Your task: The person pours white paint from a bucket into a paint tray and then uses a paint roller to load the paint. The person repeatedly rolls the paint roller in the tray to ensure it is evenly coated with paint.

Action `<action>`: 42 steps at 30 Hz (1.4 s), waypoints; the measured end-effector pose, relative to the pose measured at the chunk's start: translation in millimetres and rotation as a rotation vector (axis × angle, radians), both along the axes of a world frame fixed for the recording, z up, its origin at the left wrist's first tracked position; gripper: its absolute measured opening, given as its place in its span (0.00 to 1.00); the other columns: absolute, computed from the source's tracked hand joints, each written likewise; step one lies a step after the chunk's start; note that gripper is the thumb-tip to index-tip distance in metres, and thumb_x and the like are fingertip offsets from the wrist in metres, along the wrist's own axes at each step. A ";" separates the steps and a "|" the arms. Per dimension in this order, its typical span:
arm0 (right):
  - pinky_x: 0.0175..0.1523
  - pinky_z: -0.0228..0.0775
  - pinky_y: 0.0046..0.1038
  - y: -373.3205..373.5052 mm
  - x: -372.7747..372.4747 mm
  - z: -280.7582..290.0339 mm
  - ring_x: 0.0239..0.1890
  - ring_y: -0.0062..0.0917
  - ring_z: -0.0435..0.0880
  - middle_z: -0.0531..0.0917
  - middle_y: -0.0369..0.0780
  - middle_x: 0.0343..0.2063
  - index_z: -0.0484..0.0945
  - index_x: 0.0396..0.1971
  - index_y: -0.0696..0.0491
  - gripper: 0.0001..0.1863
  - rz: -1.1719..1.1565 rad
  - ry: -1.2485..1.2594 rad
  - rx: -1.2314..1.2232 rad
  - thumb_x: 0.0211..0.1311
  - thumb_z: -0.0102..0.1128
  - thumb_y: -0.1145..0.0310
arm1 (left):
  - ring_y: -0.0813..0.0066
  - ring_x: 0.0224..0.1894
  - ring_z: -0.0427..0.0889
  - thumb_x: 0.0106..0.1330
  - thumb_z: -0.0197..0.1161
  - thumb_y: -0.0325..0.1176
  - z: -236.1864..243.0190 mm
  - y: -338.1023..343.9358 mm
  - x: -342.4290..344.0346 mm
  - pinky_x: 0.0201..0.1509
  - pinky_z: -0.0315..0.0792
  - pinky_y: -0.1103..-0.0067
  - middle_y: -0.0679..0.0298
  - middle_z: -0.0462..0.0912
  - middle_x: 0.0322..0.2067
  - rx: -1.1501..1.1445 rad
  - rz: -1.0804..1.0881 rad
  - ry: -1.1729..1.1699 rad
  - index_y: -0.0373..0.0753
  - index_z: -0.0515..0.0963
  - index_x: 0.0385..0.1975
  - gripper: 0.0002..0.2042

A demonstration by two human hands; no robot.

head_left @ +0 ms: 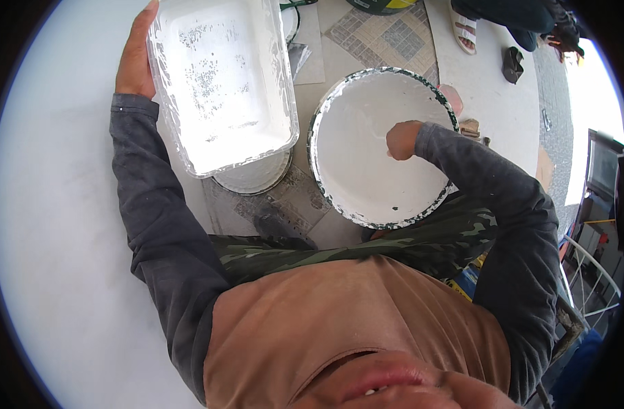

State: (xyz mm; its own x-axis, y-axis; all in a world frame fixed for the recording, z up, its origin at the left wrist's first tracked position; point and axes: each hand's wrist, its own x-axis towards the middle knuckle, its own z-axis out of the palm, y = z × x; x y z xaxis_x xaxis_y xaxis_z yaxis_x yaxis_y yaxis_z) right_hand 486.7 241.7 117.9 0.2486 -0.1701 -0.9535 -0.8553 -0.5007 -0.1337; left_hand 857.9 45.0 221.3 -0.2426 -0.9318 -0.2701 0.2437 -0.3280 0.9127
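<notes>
My left hand grips the left side of a rectangular plastic tub, tilted so its white-smeared inside shows. Grey specks and bare patches mark the tub's bottom. To its right stands a large round bucket with white paint inside and a dark green rim spotted with dried paint. My right hand is closed over the bucket's opening, right of its middle. Whatever those fingers hold, if anything, is hidden. Partly covered by the tub is a second round container, white inside.
Tile-patterned flooring lies beyond the bucket. At the far right a person's sandalled foot stands near a dark shoe-like object. A green container is at the top edge. A pale wall runs along my left.
</notes>
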 end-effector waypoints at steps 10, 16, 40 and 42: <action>0.65 0.58 0.53 -27.3 -34.2 37.0 0.60 0.60 0.68 0.58 0.72 0.61 0.40 0.69 0.69 0.52 -1.211 -0.032 0.325 0.68 0.33 0.33 | 0.68 0.49 0.83 0.67 0.58 0.53 1.0 -12.4 6.7 0.50 0.79 0.76 0.57 0.80 0.54 -0.101 -0.004 0.036 0.37 0.71 0.60 0.29; 0.58 0.67 0.52 -32.8 -34.3 19.2 0.53 0.55 0.75 0.65 0.71 0.56 0.42 0.68 0.71 0.42 -1.110 0.057 0.394 0.72 0.45 0.52 | 0.67 0.47 0.84 0.68 0.57 0.53 -8.4 -13.8 9.9 0.49 0.80 0.75 0.58 0.80 0.53 -0.148 -0.108 0.125 0.37 0.71 0.60 0.28; 0.34 0.80 0.36 -9.9 -19.9 15.8 0.28 0.32 0.85 0.83 0.46 0.29 0.76 0.41 0.60 0.14 -0.894 0.239 0.176 0.64 0.56 0.65 | 0.70 0.51 0.81 0.68 0.58 0.51 8.4 8.3 22.5 0.50 0.80 0.76 0.57 0.78 0.54 -0.239 -0.182 0.114 0.36 0.68 0.62 0.29; 0.31 0.78 0.34 -4.9 -11.3 8.2 0.26 0.30 0.83 0.83 0.45 0.27 0.77 0.39 0.59 0.14 -0.747 0.273 0.075 0.64 0.53 0.62 | 0.70 0.51 0.81 0.68 0.58 0.52 6.0 9.3 21.5 0.49 0.80 0.76 0.57 0.78 0.54 -0.279 -0.206 0.040 0.36 0.68 0.62 0.30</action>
State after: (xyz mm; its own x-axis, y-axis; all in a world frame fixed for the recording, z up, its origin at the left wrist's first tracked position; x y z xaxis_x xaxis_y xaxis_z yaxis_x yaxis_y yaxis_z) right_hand 475.4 236.8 126.1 -0.1501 -0.1328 -0.9797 -0.9683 0.2196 0.1186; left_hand 879.4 54.3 227.4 -0.4385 -0.8988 0.0015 0.2353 -0.1132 0.9653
